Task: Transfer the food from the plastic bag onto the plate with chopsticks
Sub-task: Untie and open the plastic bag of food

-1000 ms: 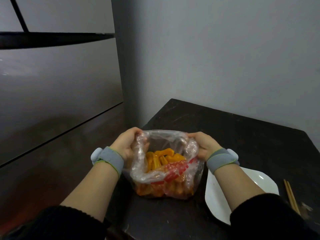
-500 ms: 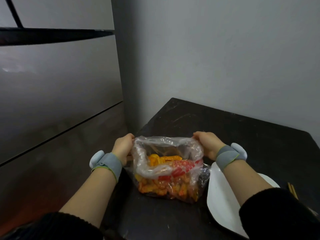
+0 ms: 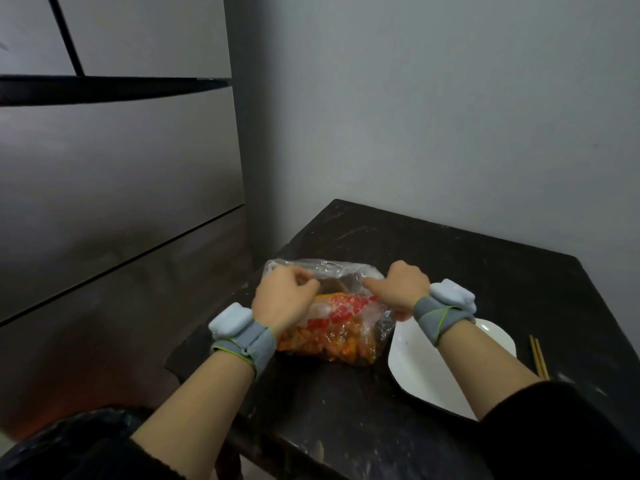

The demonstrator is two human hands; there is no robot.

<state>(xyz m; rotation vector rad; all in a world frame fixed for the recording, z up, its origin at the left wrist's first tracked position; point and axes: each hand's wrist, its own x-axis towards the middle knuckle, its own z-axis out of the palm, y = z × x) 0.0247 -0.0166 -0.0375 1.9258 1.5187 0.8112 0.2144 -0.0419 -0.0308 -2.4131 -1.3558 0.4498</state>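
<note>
I see plastic bag (image 3: 341,329) of orange food (image 3: 322,339) near table's (image 3: 450,258) left edge, plate (image 3: 415,362) just beside. Left hand (image 3: 282,299) and right hand (image 3: 403,285) curled, gripping bag's rim at opposite sides. Chopsticks (image 3: 538,356) by right edge.
</note>
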